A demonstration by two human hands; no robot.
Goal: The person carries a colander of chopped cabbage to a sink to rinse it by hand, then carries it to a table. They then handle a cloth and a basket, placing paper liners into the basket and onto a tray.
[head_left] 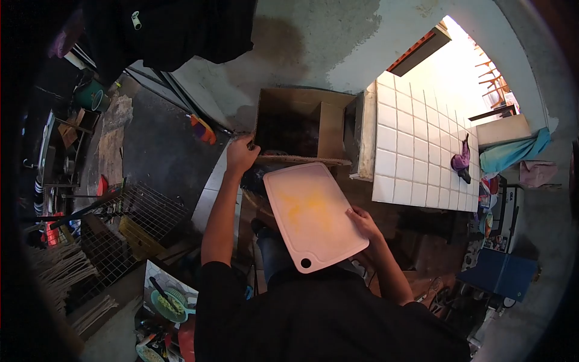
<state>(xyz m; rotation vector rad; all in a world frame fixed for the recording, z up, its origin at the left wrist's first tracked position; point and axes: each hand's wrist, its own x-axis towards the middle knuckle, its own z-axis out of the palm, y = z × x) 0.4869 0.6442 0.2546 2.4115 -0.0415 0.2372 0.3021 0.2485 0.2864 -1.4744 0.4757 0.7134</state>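
Observation:
A pale pink cutting board (316,205) with yellow stains and a round hole in one corner is tilted in front of my body. My right hand (365,223) grips its right edge, fingers wrapped round the rim. Behind the board stands an open cardboard box (332,130), its inside dark, so what it holds is hard to make out. At the box's left front corner, my left hand (242,154) is closed on the cardboard edge.
A white tiled counter (416,142) is to the right, with a purple cloth (461,160) on it. A teal towel (515,151) hangs beyond. On the left lie a wire rack (145,214) and a yellow piece (139,238). A green bowl (170,304) sits lower left.

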